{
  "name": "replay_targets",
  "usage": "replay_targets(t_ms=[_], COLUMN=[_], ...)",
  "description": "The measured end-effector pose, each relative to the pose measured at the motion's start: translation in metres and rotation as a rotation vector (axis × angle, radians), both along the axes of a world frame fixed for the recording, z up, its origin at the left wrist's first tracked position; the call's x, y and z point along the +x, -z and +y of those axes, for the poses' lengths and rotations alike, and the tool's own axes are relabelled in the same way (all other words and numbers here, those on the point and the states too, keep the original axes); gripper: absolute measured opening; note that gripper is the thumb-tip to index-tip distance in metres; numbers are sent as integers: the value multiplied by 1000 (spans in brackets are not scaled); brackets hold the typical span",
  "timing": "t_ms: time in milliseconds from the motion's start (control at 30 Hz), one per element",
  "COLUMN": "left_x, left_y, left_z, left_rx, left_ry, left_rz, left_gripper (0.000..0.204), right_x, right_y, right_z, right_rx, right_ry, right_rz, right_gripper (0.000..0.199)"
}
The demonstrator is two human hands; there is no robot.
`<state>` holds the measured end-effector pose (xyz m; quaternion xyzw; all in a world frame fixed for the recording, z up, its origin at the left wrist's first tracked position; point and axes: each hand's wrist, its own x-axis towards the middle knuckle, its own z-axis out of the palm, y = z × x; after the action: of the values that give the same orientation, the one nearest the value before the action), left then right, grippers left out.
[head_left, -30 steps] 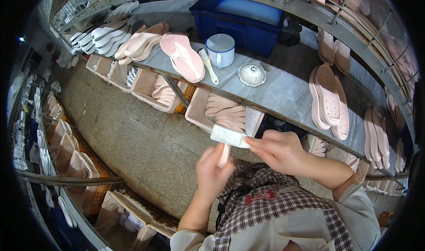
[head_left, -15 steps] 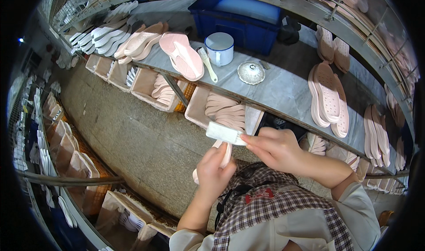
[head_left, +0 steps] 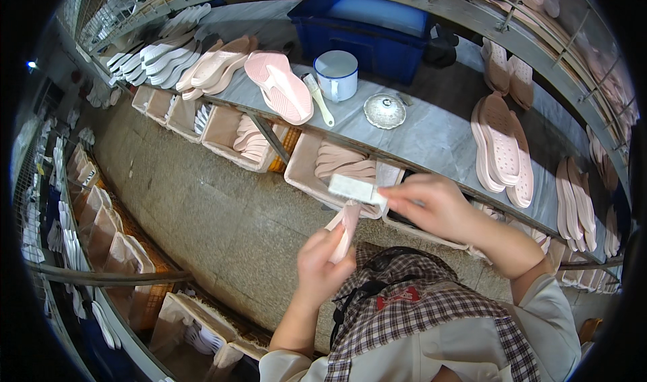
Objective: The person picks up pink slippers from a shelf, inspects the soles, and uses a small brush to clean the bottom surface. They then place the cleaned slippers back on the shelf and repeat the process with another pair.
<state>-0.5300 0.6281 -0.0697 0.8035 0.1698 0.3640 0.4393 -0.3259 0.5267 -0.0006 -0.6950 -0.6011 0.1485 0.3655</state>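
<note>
**Pink insole, white brush: handling notes**

Pale pink insole (head_left: 345,230) stands upright in our left hand (head_left: 323,267), grip clamped round its lower half. We judge it light, soft, bendable; hold low, near the heel. Right hand (head_left: 431,207) pinches a white brush (head_left: 355,190) across the tip. Past the grips: counter (head_left: 431,136) edge near, floor below open.

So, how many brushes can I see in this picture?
2. One white brush is held in the right hand, above the pink insole in the left hand. The other brush lies on the grey table beside the white mug. More may be hidden.
</note>
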Motion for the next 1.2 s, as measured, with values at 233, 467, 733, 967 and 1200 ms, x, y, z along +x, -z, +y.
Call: replay_targets(t_ms=[233,467,733,967,1200], left_x=[-2,-8,-10,-7,2], left_y=[-1,-3,-2,-8,-14], left_z=[4,13,14,11,5], left_rx=[-127,-177,-312,-368,-476], left_ry=[27,108,199,137,119], left_rz=[9,20,13,38,147], left_gripper=[46,46,48,47,36], right_x=[6,18,21,23,-9], right_y=[-2,-2,-10,-19,-9], right_z=[-10,3,-2,-15,-19], right_rx=[-11,-74,-198,-16,112], right_ry=[-110,-65,-177,-114,-145], right_rz=[372,306,253,173,-223], right_gripper=[21,21,22,23,28])
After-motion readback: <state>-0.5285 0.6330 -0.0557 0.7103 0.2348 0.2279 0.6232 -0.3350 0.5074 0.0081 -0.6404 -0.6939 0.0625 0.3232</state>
